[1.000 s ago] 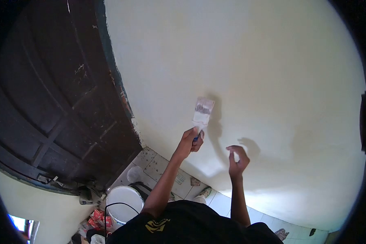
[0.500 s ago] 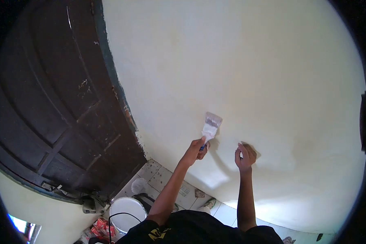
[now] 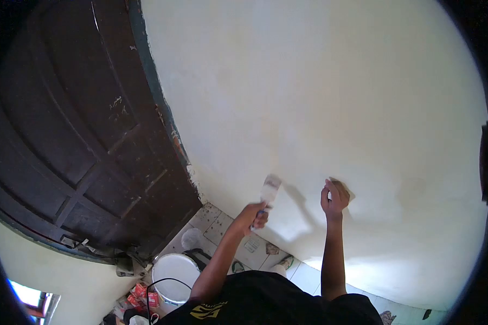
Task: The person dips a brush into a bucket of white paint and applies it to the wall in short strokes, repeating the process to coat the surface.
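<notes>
Pale cream wall (image 3: 320, 97) fills most of my view, curving with the wide lens. At far left stands a dark wooden panelled door (image 3: 76, 141), its frame edge flecked with old paint. Below it, down on the tiled floor (image 3: 217, 225), I see a white paint bucket (image 3: 174, 273) with some red packets (image 3: 141, 298) just beside it. Moving right, my left hand (image 3: 251, 215) is raised toward the wall, fingers curled tight around the blue handle of a paintbrush (image 3: 269, 190); the bristles, pale with paint, point up and sit against or just off the wall, I cannot tell which. Near it on the right, my right hand (image 3: 334, 199) is closed into a loose fist pressed to the wall, gripping something small and tan (image 3: 344, 188) that I cannot identify. A soft shadow of the brush falls between the two hands.
</notes>
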Demonstrator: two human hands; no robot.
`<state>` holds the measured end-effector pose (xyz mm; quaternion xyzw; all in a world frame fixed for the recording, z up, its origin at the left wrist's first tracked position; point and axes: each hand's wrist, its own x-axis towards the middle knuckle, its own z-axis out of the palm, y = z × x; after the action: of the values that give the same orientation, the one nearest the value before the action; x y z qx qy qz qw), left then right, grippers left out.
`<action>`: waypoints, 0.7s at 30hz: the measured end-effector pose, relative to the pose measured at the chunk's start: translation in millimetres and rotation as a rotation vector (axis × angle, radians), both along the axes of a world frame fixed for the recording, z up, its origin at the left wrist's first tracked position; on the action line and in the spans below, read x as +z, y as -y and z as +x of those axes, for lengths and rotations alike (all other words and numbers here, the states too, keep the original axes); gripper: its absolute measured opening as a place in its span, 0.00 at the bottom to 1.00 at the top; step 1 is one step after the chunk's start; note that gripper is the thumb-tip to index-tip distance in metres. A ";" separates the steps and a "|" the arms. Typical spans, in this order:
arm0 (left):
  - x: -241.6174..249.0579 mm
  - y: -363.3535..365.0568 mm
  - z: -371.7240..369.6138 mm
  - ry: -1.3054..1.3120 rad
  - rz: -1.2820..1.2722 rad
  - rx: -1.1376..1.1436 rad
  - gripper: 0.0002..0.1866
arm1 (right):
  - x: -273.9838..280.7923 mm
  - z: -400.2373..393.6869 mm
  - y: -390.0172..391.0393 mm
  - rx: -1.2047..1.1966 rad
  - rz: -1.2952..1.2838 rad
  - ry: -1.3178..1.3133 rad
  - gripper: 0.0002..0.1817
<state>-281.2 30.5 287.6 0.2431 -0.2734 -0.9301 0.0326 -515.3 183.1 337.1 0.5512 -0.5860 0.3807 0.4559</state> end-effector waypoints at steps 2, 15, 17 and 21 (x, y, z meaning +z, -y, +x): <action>45.8 9.3 -17.2 -0.120 0.057 -0.004 0.11 | -1.6 0.6 0.4 -0.013 0.017 0.025 0.15; 234.6 42.6 -27.3 -0.673 0.734 -0.182 0.14 | 1.9 3.9 -3.1 -0.016 0.049 0.066 0.14; 224.5 42.0 -19.0 -0.709 0.509 -0.164 0.17 | 2.9 3.9 -4.2 -0.021 0.040 0.060 0.14; 167.2 15.7 -9.7 -0.477 -0.035 -0.034 0.20 | 1.7 1.5 -6.6 0.025 0.076 0.093 0.15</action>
<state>-290.9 14.8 454.8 0.0112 -0.2779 -0.9568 0.0847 -513.8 189.6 338.8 0.5570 -0.6136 0.3891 0.4023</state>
